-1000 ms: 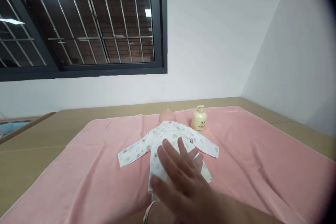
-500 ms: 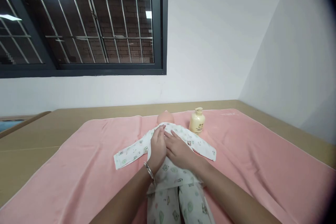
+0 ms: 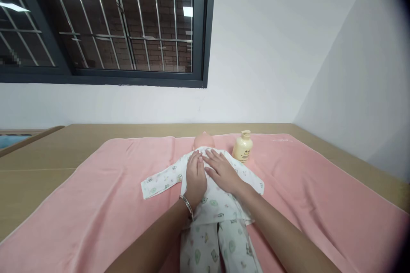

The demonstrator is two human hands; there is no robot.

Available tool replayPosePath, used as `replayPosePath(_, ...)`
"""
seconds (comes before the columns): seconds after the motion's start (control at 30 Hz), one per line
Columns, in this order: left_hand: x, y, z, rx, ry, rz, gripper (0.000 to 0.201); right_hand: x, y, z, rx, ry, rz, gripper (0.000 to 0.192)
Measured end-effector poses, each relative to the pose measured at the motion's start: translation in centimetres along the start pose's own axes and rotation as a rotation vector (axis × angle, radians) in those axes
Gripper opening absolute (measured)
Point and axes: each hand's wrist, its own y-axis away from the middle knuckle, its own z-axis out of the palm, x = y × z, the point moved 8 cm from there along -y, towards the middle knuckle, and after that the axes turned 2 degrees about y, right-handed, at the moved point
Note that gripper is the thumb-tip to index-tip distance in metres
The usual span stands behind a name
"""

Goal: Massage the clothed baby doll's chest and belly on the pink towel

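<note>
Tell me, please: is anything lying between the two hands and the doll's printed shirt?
Nothing visible does. The left hand and right hand both lie flat on the printed shirt at the doll's chest. The cream bottle stands apart, beside the doll's head.

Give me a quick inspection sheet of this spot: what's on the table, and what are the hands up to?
Surface: tan table covered by a pink towel.
Job's things: baby doll lying face up in a white printed sleepsuit.
Clutter: cream pump bottle standing beside the doll's head.
Hands: left hand, bracelet at the wrist, and right hand lie flat, side by side on the doll's chest.
Cables: nothing seen.
Surroundings: barred window, white walls.
</note>
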Motion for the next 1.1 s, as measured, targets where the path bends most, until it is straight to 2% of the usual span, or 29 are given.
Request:
replayPosePath(0.13,-0.2,0.5,0.0,-0.002,-0.079,0.023,0.036,2.7,0.1,-0.4,0.110,0.026,0.180,0.057)
replayPosePath(0.23,-0.8,0.4,-0.4,0.023,-0.176,0.013,0.037,2.1,0.6,-0.7,0.185,0.151,0.244,0.052)
replayPosePath(0.33,-1.2,-0.3,-0.1,-0.040,-0.329,0.033,0.036,0.5,1.2,-0.6,0.198,0.251,0.284,0.048)
replayPosePath(0.5,-1.3,-1.5,0.5,-0.148,-0.506,0.094,0.041,-0.8,1.7,-0.4,0.175,0.242,0.301,0.043)
replayPosePath(0.63,-0.9,-0.9,1.2,-0.200,-0.621,0.134,0.044,0.8,1.1,-0.2,0.156,0.084,0.303,0.047)
replayPosePath(0.73,-0.2,0.0,1.7,-0.218,-0.720,0.184,0.044,2.1,0.4,0.4,0.107,-0.013,0.231,0.053)
replayPosePath(0.83,0.4,0.6,1.7,-0.199,-0.768,0.216,0.041,2.3,0.1,0.5,0.100,-0.013,0.162,0.054)
replayPosePath(0.93,0.4,0.3,1.3,-0.169,-0.772,0.181,0.040,1.5,0.4,0.1,0.127,0.051,0.180,0.050)
replayPosePath(1.1,-0.8,-1.0,1.1,-0.229,-0.776,0.095,0.045,-1.2,1.6,-0.6,0.195,0.199,0.250,0.043)
